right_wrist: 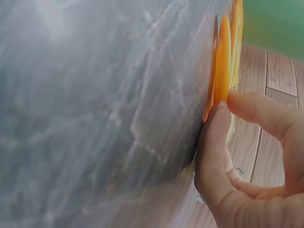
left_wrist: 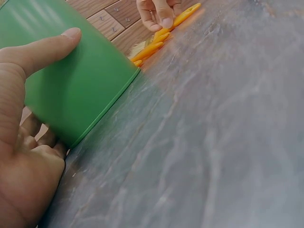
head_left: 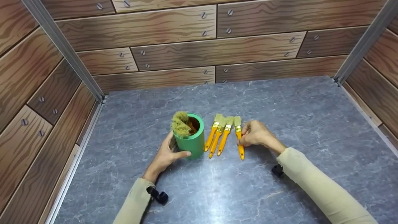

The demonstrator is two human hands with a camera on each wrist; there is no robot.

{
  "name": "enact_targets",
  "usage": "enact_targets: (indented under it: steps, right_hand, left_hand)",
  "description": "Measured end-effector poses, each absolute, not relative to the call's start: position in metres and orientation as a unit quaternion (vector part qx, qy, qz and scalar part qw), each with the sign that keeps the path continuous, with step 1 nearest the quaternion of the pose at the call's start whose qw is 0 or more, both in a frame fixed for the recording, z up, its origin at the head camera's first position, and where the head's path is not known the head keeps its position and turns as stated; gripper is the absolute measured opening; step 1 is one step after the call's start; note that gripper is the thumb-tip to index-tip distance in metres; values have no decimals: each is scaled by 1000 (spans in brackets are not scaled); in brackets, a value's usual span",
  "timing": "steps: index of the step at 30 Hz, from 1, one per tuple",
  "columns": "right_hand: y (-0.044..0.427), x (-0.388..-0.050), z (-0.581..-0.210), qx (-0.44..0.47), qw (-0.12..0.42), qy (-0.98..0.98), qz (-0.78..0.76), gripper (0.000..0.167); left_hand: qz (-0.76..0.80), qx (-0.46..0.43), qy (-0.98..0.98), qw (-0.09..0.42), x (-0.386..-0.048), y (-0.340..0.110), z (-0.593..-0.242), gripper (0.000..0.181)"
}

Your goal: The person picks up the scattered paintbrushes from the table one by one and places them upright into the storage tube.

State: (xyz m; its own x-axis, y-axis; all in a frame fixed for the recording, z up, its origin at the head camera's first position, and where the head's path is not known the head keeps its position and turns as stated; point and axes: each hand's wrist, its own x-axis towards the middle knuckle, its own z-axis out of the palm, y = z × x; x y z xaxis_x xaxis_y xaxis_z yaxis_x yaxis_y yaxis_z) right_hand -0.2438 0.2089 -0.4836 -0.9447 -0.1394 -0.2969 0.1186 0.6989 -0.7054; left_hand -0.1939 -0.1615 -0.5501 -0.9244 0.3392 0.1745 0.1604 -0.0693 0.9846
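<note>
- Grey table [head_left: 242, 199] below.
- I see the left hand [head_left: 166, 154] gripping a green cup [head_left: 191, 145], likely for steadiness.
- At the cup's three o'clock, the right hand [head_left: 256, 133] pinches one paintbrush [head_left: 241, 151].

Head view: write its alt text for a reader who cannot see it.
A person's right-hand grip pinches an orange-handled paintbrush, while the left-hand grip holds a green cup with a shaggy yellowish tuft sticking out. Between them, three similar brushes lie close together on a grey marbled table, before wood-patterned walls.
</note>
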Motion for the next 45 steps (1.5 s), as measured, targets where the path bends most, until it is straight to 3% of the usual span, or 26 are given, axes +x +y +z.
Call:
enact_targets:
  steps: [27, 38, 45]
  right_hand:
    - [222, -246, -472, -4, 200, 833, -516, 32]
    - [217, -243, -458, -47, 166, 799, -575, 33]
    - [211, -243, -446, -101, 103, 792, -594, 31]
  left_hand:
    - [708, 171, 681, 68, -193, -162, -550, 109]
    - [709, 176, 680, 62, -195, -160, -550, 109]
    - [709, 174, 680, 64, -194, -161, -550, 108]
